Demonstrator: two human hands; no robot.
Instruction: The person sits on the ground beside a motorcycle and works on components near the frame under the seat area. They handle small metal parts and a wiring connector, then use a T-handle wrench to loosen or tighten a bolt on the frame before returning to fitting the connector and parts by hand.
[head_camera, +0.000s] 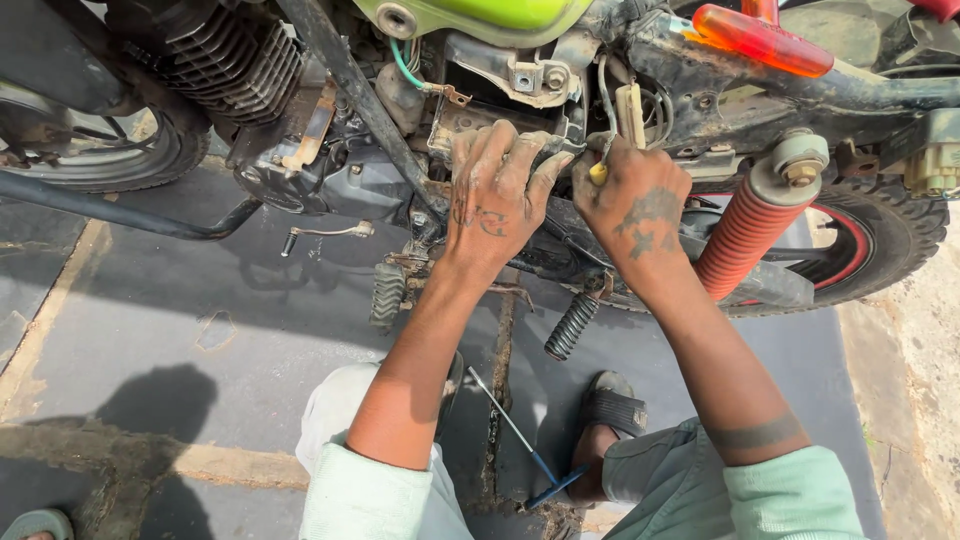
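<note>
A motorcycle with a green tank (480, 15) stands in front of me, its side panel off and the frame (760, 90) and wiring bare. My left hand (495, 190) lies flat against the open compartment (500, 110) under the tank, fingers spread on its lower edge. My right hand (630, 195) is closed around a yellow-handled tool (597, 172), its tip hidden in the wiring beside a cream connector (631, 115). Both hands are greasy.
A red shock absorber (745, 235) and the rear tyre (890, 235) are to the right. The finned engine (235, 60), a kick lever (325, 233) and two footpegs (570, 325) sit lower left. A blue-handled screwdriver (515, 430) lies on the grey pavement between my sandalled feet.
</note>
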